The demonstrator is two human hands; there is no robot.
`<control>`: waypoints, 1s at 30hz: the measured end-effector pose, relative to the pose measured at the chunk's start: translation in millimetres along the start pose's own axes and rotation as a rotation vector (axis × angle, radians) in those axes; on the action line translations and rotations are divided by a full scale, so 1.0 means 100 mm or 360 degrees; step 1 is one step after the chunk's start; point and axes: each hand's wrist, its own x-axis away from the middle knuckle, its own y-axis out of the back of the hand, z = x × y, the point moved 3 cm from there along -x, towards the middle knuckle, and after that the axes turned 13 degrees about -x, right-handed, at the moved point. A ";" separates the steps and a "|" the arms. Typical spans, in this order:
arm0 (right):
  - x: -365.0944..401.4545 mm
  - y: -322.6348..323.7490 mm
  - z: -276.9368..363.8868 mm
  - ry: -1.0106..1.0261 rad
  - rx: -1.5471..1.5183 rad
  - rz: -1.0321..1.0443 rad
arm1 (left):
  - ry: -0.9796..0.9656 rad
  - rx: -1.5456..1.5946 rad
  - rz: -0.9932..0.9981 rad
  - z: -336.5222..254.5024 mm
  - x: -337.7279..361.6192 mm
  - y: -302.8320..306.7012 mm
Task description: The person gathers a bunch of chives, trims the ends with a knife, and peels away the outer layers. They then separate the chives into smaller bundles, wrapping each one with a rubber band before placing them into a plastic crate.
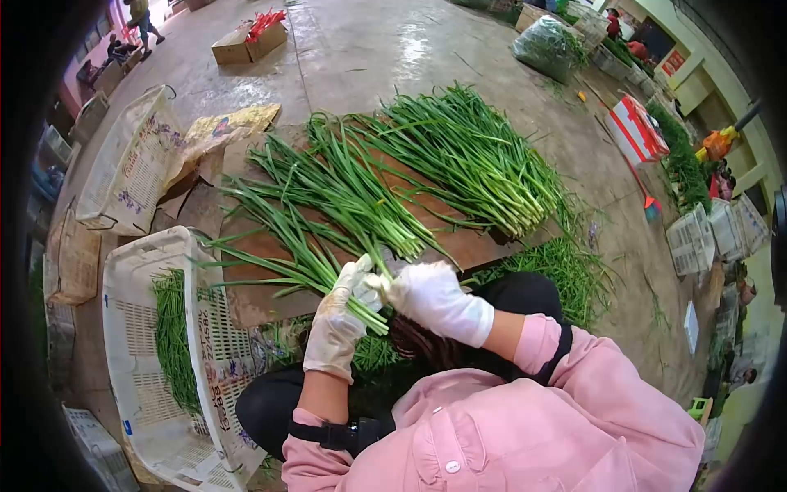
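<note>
My left hand (pixel 338 316), in a stained white glove, is closed round a small bunch of garlic chives (pixel 295 258), with the pale cut ends sticking out below my fingers. Close beside it, my right hand (pixel 438 302), also gloved in white, is closed with the fingertips pinching a chive stalk (pixel 379 261). A loose pile of chives (pixel 361 197) lies just beyond my hands on a brown board (pixel 254 305). To its right rests a larger, thicker pile of chives (pixel 467 156), its pale stems pointing toward me.
On my left stands a white plastic crate (pixel 147 246) with some greens inside. Another white crate (pixel 131 160) leans behind it. Trimmed leaves (pixel 566 275) litter the floor at my right knee. Further off are a cardboard box (pixel 250 45) with red items and a red-and-white box (pixel 635 129).
</note>
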 end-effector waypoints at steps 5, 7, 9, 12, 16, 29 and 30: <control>0.30 -0.19 0.16 0.0356 -0.0003 0.0249 | 0.0090 -0.0020 -0.0030 0.09 0.04 0.00; 0.32 -0.16 0.18 0.0367 -0.0003 0.0289 | 0.0028 -0.0091 -0.0027 0.05 0.11 -0.12; 0.32 -0.07 0.23 0.0418 0.0013 0.0400 | 0.0060 -0.0164 0.0070 0.10 0.01 0.05; 0.18 0.32 0.24 -0.0570 -0.0724 0.1116 | 0.0108 -0.0206 -0.0051 0.06 0.02 -0.01; 0.15 0.17 -0.06 -0.1037 -0.1420 0.1039 | 0.0190 -0.0221 0.0162 0.15 -0.05 0.08; 0.26 -0.66 -0.06 -0.1343 -0.2957 0.0450 | 0.0162 -0.0197 0.0308 0.03 0.09 -0.16; 0.23 -0.64 -0.06 -0.1287 -0.2948 0.0412 | 0.0158 -0.0225 0.0171 0.06 0.06 -0.10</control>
